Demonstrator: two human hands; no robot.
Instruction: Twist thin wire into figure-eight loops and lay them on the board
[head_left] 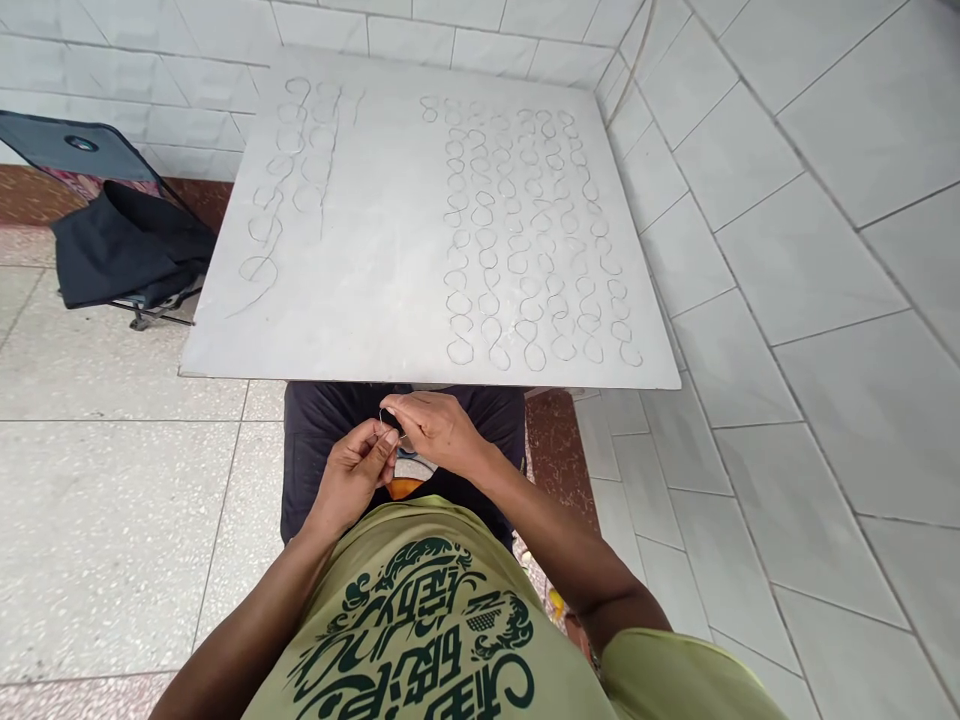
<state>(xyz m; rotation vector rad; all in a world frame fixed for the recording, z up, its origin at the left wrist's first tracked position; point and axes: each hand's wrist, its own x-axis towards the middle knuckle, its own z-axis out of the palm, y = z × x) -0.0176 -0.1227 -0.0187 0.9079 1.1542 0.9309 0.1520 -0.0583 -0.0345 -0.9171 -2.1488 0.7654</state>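
Observation:
My left hand (358,468) is closed, its thumb and fingers pinching a thin curved wire (382,416). Close beside it on the right, my right hand (433,428) is also closed on the wire, fingers bent over it. Both hands are over my lap, just below the near edge of a white board (360,330). Rows of thin S-shaped and looped wire pieces (460,350) lie on the board's right half. At its left are longer looped strands (259,268). Part of the wire is hidden behind my fingers.
A folding chair (82,150) with dark cloth (131,245) over it stands at the left. White tiled walls (750,250) rise at the back and right, near the board. An orange thing (405,487) shows in my lap. Speckled floor (120,520) lies at the left.

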